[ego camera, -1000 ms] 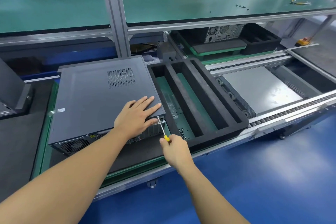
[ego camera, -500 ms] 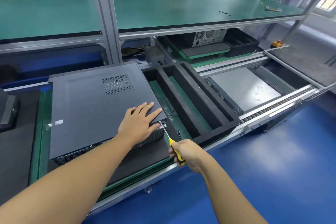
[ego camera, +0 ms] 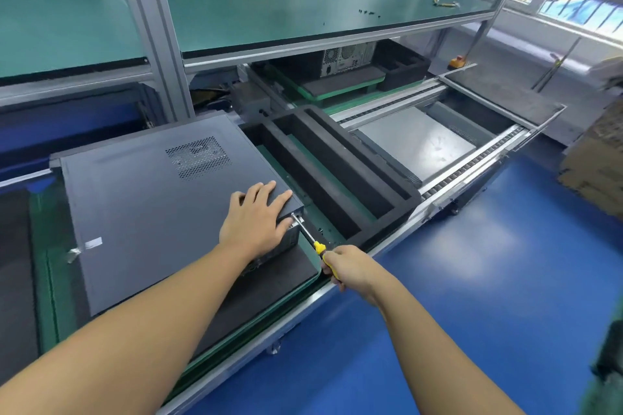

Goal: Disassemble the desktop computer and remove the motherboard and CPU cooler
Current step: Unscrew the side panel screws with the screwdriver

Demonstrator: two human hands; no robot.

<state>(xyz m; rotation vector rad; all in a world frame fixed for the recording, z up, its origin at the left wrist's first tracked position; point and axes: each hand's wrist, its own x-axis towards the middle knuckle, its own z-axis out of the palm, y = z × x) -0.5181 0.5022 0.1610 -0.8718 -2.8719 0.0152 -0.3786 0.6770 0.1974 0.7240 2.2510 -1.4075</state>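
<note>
A dark grey desktop computer case [ego camera: 151, 209] lies on its side on a black mat, its side panel with a vent grille facing up. My left hand [ego camera: 256, 216] rests flat on the panel's near right corner, fingers spread. My right hand [ego camera: 350, 266] grips a yellow-and-black screwdriver [ego camera: 312, 241]. The shaft's tip touches the case's rear right corner, at the panel's edge. The motherboard and CPU cooler are hidden inside the closed case.
A black foam tray [ego camera: 340, 162] with long slots sits right of the case; several small screws [ego camera: 323, 231] lie on green matting at its near end. Conveyor rails [ego camera: 472, 165] run to the right. A green shelf [ego camera: 303, 7] hangs overhead, another computer [ego camera: 347, 57] beneath it.
My view has swung right and slightly closer. The screwdriver tip stays at the case's rear corner while my right hand has shifted a little right. My left hand stays on the panel.
</note>
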